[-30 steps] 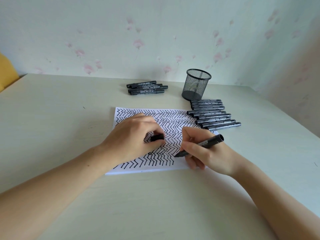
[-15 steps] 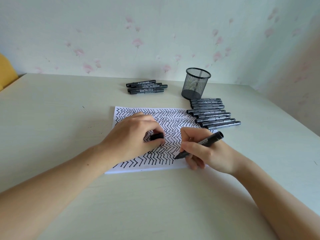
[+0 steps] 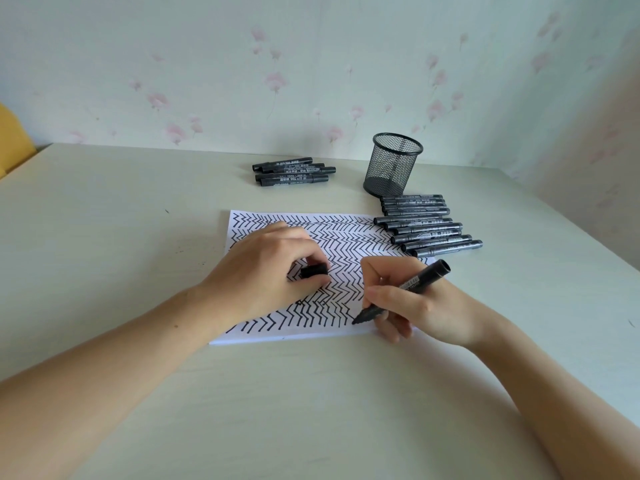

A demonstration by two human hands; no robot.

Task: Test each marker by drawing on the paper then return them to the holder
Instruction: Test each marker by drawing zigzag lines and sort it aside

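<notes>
At the back of the table, right of centre, your black mesh holder stands upright; through the mesh you can see no marker in it. Just in front of it, a row of capped markers lies side by side, its nearest ones overlapping the right edge of the paper. 4 more capped markers lie well apart to the holder's left. Nothing stands between your hands and the holder except that row.

Your left hand rests on the chevron-covered paper, fingers pinched around a black cap. Your right hand is clenched on the uncapped marker, its tip touching the paper at the lower right of the pattern.

Compared with 0.5 s earlier, your hands, the marker and everything else sit almost exactly where they were.
</notes>
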